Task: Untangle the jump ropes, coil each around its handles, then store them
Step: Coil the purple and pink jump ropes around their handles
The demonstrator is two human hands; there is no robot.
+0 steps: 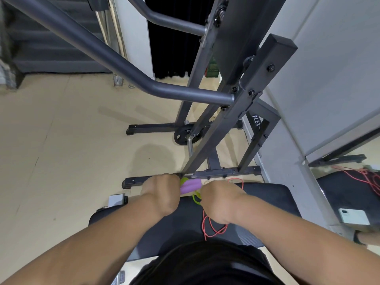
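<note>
Underfoot, floor (61, 140): pale beige sheet flooring that fills the left half of the view.
Frame (255, 83): a dark grey steel exercise rack rising from the far middle. Its feet are on the floor just beyond the hands, and one bent round bar crosses from the far left.
Bench (267, 198): a black padded bench, near and centre, running off to the right under both forearms.
Left hand (162, 188): held over the far edge of the bench with its fingers curled round the left end of the handles.
Right hand (220, 194): just right of the handles and close to the left hand without touching it. Its back faces the camera and hides the fingers, so I cannot tell what it grips.
Red rope (211, 229): a thin red jump rope lying in loose loops on the bench, below and beside the right wrist.
Weight plate (185, 135): a black round disc on a short steel bar, on the floor inside the frame.
Handles (190, 186): two purple ribbed foam handles side by side, bridging the gap between the hands.
Green rope (196, 197): a lime-green cord looping out beneath the handles, next to the right hand.
Phone (353, 216): a white phone lying flat at the far right.
</note>
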